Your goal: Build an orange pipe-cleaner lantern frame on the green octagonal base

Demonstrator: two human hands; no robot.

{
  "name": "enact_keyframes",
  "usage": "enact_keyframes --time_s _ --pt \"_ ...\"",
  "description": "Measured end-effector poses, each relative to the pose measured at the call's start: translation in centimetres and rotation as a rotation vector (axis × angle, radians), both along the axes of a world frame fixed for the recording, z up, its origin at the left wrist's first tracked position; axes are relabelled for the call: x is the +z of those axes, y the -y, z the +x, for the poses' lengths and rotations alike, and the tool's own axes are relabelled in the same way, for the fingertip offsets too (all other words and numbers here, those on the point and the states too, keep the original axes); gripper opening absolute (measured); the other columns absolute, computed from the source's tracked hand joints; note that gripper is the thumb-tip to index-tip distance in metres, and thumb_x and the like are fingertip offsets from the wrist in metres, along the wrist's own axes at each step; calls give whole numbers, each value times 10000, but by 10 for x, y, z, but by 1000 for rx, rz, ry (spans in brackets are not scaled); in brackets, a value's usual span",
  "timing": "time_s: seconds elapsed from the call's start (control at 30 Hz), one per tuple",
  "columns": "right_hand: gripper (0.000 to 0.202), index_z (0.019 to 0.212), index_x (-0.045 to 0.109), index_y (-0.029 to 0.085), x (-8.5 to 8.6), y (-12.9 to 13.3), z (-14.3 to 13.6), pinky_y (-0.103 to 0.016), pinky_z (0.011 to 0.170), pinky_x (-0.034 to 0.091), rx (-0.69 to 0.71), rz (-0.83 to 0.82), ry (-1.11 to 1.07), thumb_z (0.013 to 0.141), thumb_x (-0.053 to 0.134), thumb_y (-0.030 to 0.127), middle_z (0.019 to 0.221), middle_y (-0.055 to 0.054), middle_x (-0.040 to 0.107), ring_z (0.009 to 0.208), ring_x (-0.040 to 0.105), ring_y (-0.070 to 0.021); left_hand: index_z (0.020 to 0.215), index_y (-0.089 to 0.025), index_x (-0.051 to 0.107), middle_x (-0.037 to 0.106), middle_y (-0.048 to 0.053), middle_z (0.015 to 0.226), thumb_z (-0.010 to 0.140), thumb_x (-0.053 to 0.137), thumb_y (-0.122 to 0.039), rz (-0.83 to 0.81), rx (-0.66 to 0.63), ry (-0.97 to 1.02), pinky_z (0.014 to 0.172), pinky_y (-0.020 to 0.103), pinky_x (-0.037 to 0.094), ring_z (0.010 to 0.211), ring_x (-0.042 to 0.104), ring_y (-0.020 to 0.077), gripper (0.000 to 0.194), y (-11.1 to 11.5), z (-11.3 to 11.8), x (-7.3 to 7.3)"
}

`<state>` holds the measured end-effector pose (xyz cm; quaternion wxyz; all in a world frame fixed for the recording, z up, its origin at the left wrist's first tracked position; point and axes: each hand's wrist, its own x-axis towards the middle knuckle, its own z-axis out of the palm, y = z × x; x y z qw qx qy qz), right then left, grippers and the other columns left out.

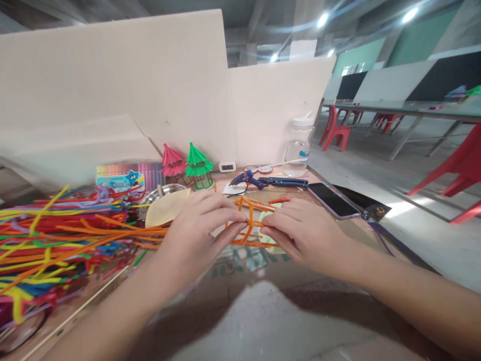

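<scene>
Head view: both hands are up over the tabletop [263,321], working one piece between them. That piece is an orange frame [250,222] of fuzzy stems, held between the two sets of fingertips, a ring with struts running off it. Left hand [201,230] is nearly closed, thumb and fingers pinched on the ring side. Right hand [306,228] is also nearly closed, thumb and index pinching a strut; can't tell what its curled fingers touch. Pale yellow-green piece [276,245] sits under the frame, partly covered by right hand.

Left of left hand: loose orange stems [101,233] across a multicolored stem pile [41,255]. Just beyond left hand: tan sheet [165,209] over the edge of a metal bowl [175,188]; farther out, marker pack [120,181], then pink-roofed model [173,160] and green-roofed model [199,165], both upright.

Beyond the gap between hands: small digital clock [227,167], blue glue gun [248,179]. Beyond right hand: blue-handled tool [285,182], clear bottle [298,150], upright. Phone [333,200] lies screen up, just beyond right hand and to its right.
</scene>
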<state>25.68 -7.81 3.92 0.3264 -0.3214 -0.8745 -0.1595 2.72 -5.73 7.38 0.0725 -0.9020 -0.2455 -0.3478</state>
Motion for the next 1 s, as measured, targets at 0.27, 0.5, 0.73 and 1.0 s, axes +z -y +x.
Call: enact_keyframes --time_s 0.27,0.5,0.73,1.0 --pt "242 811 655 167 -1 -1 2 -322 673 391 2 -11 -24 983 496 229 712 -45 681 696 591 -186 995 -221 647 708 42 998 923 626 -209 -29 69 40 850 347 469 974 631 197 76 3 -6 8" --pt "266 809 675 158 2 0 1 -309 641 384 -12 2 -27 982 487 233 700 -50 671 679 575 -188 985 -249 679 680 40 971 930 600 -180 84 42 -6 770 334 445 899 612 185 118 6 -1 4" --pt "270 814 675 159 2 0 1 -313 660 395 -21 -1 -21 987 481 232 709 -51 679 693 592 -189 956 -262 694 682 30 924 924 595 -171 110 63 -5 768 343 450 878 617 187 138 4 -2 3" --pt "260 806 658 176 1 1 0 -306 652 396 -20 6 -22 988 481 233 720 -43 696 685 598 -179 983 -292 692 675 21 929 933 593 -178 105 44 -78 815 357 433 928 608 196 159 4 -6 3"
